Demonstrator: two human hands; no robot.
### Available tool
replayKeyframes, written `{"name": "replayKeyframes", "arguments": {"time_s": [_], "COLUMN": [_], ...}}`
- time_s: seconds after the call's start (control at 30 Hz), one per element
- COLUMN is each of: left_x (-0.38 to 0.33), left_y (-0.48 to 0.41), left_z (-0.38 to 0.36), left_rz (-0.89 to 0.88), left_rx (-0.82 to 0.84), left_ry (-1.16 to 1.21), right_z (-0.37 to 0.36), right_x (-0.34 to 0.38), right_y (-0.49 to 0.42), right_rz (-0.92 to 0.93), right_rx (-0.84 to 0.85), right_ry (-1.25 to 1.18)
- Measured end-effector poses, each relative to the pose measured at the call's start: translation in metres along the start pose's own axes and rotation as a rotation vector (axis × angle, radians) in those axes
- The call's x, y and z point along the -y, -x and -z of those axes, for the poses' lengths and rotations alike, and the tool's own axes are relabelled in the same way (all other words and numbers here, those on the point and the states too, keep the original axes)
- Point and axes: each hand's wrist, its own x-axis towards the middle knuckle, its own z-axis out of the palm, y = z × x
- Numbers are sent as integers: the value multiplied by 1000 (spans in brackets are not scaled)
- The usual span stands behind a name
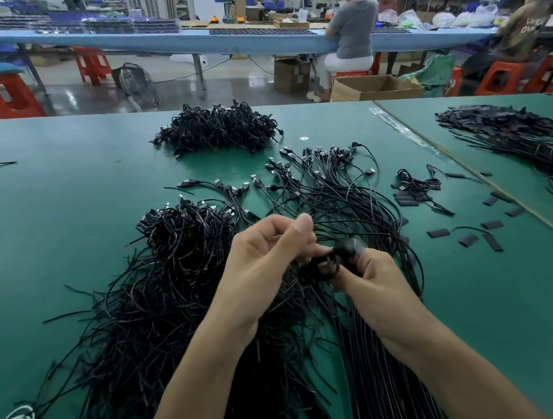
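Black cable bundle (330,262) pinched by left hand (266,255) grip and right hand (374,279) grip above table (62,216)

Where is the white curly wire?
In the head view, the white wire lies coiled at the bottom left corner, on the green table, right beside the loose ends of the black cables.
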Motion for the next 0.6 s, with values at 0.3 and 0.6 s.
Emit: {"name": "replayKeyframes", "arguments": {"time_s": [0.3,0.6], "left_x": [17,11], "left_y": [2,-1], "left_z": [-1,0], "left_rz": [55,230], "left_rx": [-65,37], "left_ry": [-501,-153], "right_z": [4,-1], "right_x": [-3,1], "right_y": [-5,-9], "right_rz": [45,42], "right_rx": [-73,-8], "right_ry": [-22,-61]}}
